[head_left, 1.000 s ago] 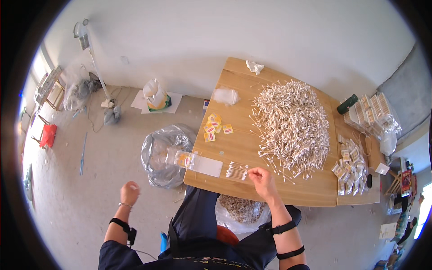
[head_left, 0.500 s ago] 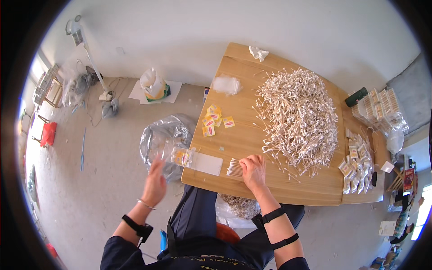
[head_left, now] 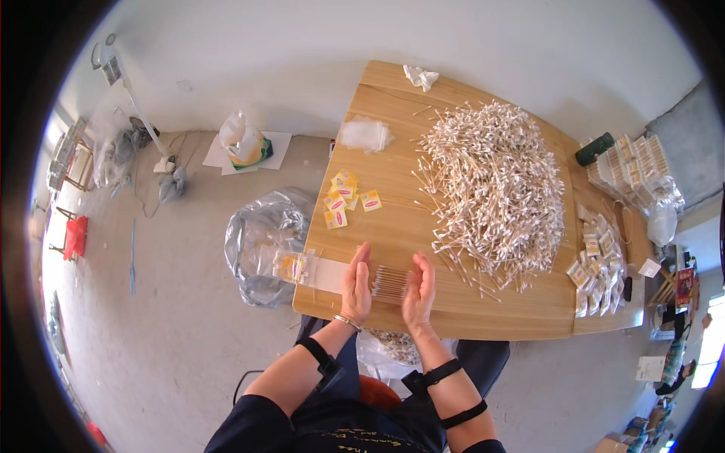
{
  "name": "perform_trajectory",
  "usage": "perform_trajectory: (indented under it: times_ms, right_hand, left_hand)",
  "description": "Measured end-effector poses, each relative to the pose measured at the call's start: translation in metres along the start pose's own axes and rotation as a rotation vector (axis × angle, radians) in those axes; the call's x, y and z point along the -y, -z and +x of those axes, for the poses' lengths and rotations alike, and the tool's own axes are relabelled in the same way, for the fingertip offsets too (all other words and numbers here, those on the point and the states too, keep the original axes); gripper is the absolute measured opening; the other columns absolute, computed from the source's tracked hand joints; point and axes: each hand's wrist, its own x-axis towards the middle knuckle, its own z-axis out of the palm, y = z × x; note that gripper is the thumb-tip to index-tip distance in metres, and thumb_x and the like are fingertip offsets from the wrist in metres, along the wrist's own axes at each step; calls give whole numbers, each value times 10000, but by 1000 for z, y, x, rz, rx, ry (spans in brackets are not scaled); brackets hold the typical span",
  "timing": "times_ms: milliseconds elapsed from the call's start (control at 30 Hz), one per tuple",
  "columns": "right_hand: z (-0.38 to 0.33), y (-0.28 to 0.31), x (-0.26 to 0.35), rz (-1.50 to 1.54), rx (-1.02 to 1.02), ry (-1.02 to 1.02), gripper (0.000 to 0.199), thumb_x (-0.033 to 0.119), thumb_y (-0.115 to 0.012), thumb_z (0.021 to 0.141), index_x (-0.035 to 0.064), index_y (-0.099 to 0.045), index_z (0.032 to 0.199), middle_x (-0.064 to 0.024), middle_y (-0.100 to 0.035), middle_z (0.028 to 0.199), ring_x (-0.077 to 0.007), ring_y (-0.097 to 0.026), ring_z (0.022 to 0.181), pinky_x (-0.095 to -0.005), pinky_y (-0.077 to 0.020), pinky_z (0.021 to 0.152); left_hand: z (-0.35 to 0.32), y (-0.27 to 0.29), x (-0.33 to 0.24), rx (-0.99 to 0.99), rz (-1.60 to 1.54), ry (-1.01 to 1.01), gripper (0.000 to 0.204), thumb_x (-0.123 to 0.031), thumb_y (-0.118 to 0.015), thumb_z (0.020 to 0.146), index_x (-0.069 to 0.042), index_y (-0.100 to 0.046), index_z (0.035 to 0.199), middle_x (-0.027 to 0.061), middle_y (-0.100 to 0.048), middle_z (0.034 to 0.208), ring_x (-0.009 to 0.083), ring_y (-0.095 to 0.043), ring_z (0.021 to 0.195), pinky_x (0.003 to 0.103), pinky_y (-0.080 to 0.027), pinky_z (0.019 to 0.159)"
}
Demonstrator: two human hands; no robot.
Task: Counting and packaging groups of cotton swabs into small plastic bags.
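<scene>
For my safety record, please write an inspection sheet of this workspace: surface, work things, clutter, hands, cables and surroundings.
Surface: wooden table, partly covered.
Work things: row of cotton swabs, large swab pile, yellow cards.
Clutter: crumpled white paper near the far edge; small packets heaped at right.
Hands: left hand and right hand open, on either side of the row; contact unclear.
Cables: dark cord near the left elbow.
Surroundings: large plastic bag left of the table; white wall behind.

The table point(head_left: 393, 196) is smooth wood. The swabs point(head_left: 390, 283) look cottony. The big bag point(head_left: 253, 230) is shiny plastic.
</scene>
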Motion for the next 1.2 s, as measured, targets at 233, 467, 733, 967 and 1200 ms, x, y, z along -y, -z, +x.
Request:
perform_trajectory:
  times_ms: [233, 467, 733, 967, 1200]
  right_hand:
    - [-5, 14, 23, -403, 152, 210, 198, 19, -634, 811, 41, -633, 1008, -158, -506, 1275, -381, -441, 1217, -466, -366, 1021]
    - [10, 17, 33, -737, 403, 229, 90, 75, -683, 745, 67, -688, 835, -142, -499, 1267, -382, -360, 1268, -513, -286, 1060]
    - [14, 11, 37, -871, 492, 311, 108, 79, -677, 742, 55, -671, 848, -132, -510, 1246, -348, -375, 1253, -478, -304, 1053]
    - [2, 27, 55, -666, 414, 248, 103, 80, -664, 769, 71, -600, 849, -93, -547, 1089, -323, -452, 1110, -455, -376, 909]
    - [-26, 38, 69, -458, 442, 90, 122, 123, -690, 805, 61, -603, 865, -94, -648, 843, -316, -595, 876, -432, -449, 819]
  left_hand:
    - [-7, 24, -1, 21, -162, 48, 495, -339, -409, 1031, 29, -413, 1363, 159, -466, 1374, 232, -456, 1270, 358, -356, 1093]
    - [-2, 21, 2, 1, -172, 62, 413, -278, -432, 1031, 34, -476, 1298, 124, -527, 1292, 195, -508, 1201, 318, -407, 1050]
    - [-2, 26, 10, 5, -12, 62, 270, -115, -473, 1005, 53, -558, 1199, 116, -571, 1256, 163, -540, 1155, 280, -427, 1002]
    - [-25, 14, -33, 174, 319, -10, 227, -92, -557, 959, 47, -630, 1123, 158, -572, 1296, 193, -525, 1215, 298, -434, 994]
    - [-37, 14, -52, 186, 322, 167, 170, -112, -667, 891, 20, -698, 992, 72, -708, 895, 83, -614, 842, 241, -498, 740]
